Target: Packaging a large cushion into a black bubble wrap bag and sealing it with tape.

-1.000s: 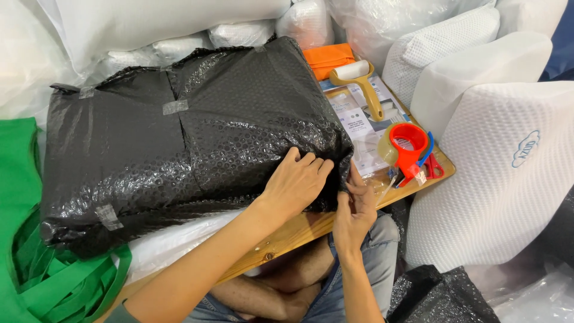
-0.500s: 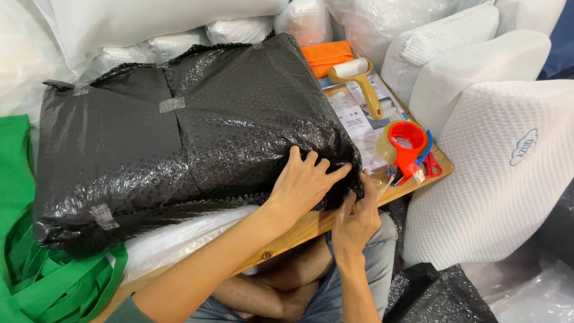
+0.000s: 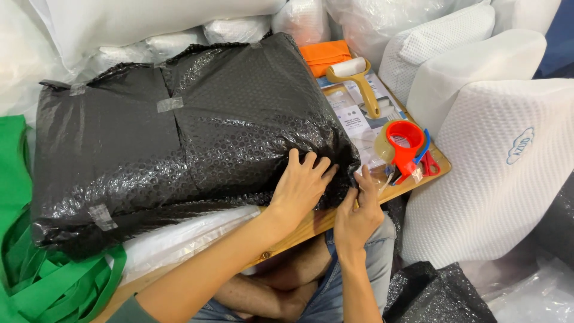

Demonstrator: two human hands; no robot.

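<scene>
Since the earlier frame my left hand (image 3: 303,186) slid onto the parcel's (image 3: 179,143) near corner on the desk (image 3: 439,160), fingers spread flat, right hand (image 3: 359,210) pinching its soft, slippery wrap there.

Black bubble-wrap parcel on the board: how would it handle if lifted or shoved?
The black bubble-wrapped parcel probably gives softly: its surface dents under the left hand. Likely light for its bulk, like the pillows nearby. The glossy film may be slippery, and the taped seams could peel.
</scene>
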